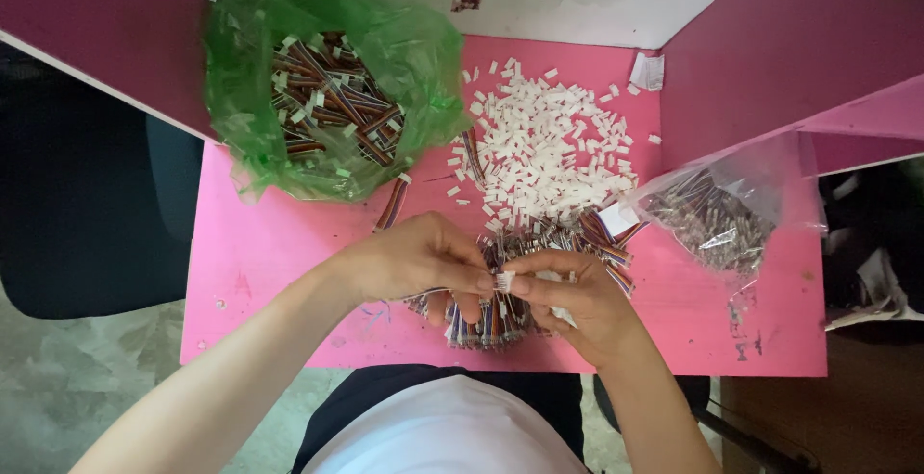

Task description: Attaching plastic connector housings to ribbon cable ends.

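pink tabletop [289,243] is carrying the work: left hand [409,260] and right hand [577,303] are pinching together on one white connector [503,281] over a ribbon-wire bundle [491,320]; loose white housings [549,142] are waiting, green bag [327,99] looking part filled.

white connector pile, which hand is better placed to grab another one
Right, probably. The right hand lies just below the white connector pile, nearer than the left hand, though both hands are pinching a small white connector.
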